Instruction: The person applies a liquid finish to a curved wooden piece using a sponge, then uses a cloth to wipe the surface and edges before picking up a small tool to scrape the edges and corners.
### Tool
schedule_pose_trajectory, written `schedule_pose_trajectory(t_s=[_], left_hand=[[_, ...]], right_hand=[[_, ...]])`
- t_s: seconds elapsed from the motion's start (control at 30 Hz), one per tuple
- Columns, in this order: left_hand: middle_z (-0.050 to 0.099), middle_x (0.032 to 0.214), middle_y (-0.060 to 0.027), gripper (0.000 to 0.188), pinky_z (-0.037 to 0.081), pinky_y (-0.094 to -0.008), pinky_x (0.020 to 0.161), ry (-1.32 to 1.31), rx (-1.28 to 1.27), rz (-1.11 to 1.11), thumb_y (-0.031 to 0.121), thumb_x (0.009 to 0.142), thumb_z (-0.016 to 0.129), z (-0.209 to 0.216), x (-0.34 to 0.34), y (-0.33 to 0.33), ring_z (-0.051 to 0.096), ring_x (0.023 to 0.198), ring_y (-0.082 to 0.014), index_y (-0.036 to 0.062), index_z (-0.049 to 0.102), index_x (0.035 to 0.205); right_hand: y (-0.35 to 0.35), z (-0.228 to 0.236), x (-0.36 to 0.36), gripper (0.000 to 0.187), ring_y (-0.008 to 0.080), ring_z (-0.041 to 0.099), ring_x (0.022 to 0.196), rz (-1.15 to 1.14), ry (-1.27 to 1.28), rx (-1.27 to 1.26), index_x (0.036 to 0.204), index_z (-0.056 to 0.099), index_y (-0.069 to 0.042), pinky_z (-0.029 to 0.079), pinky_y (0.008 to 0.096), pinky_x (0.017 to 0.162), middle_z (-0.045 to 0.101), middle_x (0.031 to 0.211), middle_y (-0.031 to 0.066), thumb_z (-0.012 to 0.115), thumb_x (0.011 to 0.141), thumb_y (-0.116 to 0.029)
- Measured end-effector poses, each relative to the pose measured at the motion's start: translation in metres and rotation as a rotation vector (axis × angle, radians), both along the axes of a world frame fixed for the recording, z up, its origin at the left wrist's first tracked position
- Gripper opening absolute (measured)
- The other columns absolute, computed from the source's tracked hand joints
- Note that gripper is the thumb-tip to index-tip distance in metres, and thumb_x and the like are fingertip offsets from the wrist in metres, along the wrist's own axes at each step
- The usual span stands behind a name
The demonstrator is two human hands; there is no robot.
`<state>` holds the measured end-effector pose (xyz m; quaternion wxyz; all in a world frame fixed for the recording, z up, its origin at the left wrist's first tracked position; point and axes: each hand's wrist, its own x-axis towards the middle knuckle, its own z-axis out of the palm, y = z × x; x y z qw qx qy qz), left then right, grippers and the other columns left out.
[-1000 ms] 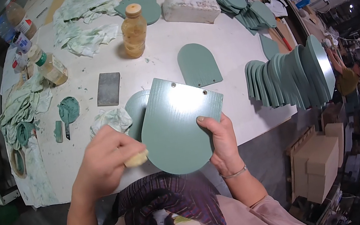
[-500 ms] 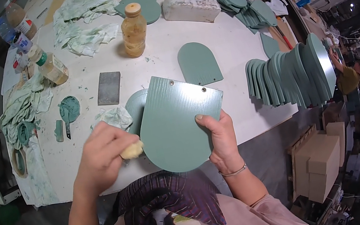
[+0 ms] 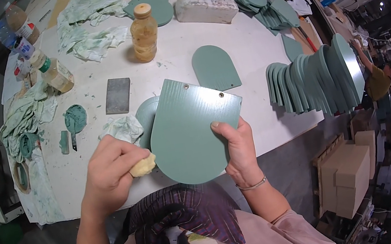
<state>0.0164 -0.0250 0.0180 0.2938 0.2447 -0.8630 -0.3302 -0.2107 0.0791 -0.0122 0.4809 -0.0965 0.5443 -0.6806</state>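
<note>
- Plastic bottles (image 3: 17,28) with white labels stand at the table's (image 3: 245,45) ten o'clock corner; a stained rag (image 3: 23,121) lies below them.
- Left hand (image 3: 110,171) is curled tight around a yellowish pad (image 3: 143,165), which touches the board's left edge.
- Green arched board (image 3: 192,133) sits tilted at six o'clock, over the table's near edge.
- Right hand (image 3: 237,148) pinches that board's right edge, thumb on its face.
- Amber bottle (image 3: 143,26) stands at twelve o'clock.
- Stacked green boards (image 3: 313,80) lean at three o'clock.

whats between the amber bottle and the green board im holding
In the head view, between the amber bottle and the held green board, only bare white tabletop shows, flecked with green smears.
</note>
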Motion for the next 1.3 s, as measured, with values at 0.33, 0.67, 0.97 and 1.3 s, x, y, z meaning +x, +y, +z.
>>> schedule_pose_trajectory(t_s=[0.33, 0.67, 0.97, 1.3], left_hand=[[0.064, 0.08, -0.0081, 0.031, 0.047, -0.0328, 0.065, 0.007, 0.067, -0.002, -0.007, 0.063, 0.065, -0.007, 0.005, 0.011, 0.057, 0.072, -0.0263, 0.0035, 0.071, 0.092], [0.064, 0.08, -0.0084, 0.033, 0.048, -0.0324, 0.065, 0.0, 0.14, -0.042, -0.007, 0.062, 0.068, -0.01, 0.007, 0.009, 0.059, 0.075, -0.0264, 0.0031, 0.071, 0.093], [0.064, 0.087, -0.0071, 0.035, 0.048, -0.0296, 0.073, 0.047, 0.262, 0.146, -0.004, 0.066, 0.072, -0.026, 0.02, 0.007, 0.058, 0.078, -0.0203, 0.0013, 0.066, 0.1], [0.059, 0.093, -0.0094, 0.037, 0.046, -0.0349, 0.077, -0.078, -0.083, 0.923, -0.002, 0.07, 0.073, -0.144, 0.081, -0.075, 0.055, 0.083, -0.0238, 0.0047, 0.062, 0.105]], right_hand=[[0.001, 0.002, -0.001, 0.03, 0.0169, 0.064, 0.091, -0.028, 0.031, -0.01, 0.114, 0.056, 0.009, 0.052, 0.0302, 0.083, 0.064, 0.106, 0.0121, 0.059, 0.085, -0.001], [0.0, 0.003, -0.001, 0.029, 0.017, 0.064, 0.092, -0.044, 0.01, -0.024, 0.113, 0.056, 0.009, 0.052, 0.0304, 0.082, 0.064, 0.105, 0.0129, 0.057, 0.086, 0.001], [0.001, -0.005, 0.002, 0.037, 0.0201, 0.065, 0.095, -0.07, 0.01, -0.019, 0.119, 0.053, 0.008, 0.053, 0.0316, 0.086, 0.064, 0.109, 0.0131, 0.056, 0.084, -0.003], [0.003, -0.011, 0.003, 0.033, 0.0189, 0.063, 0.094, -0.067, -0.029, 0.022, 0.117, 0.054, 0.007, 0.051, 0.0316, 0.085, 0.063, 0.108, 0.0118, 0.055, 0.085, 0.001]])
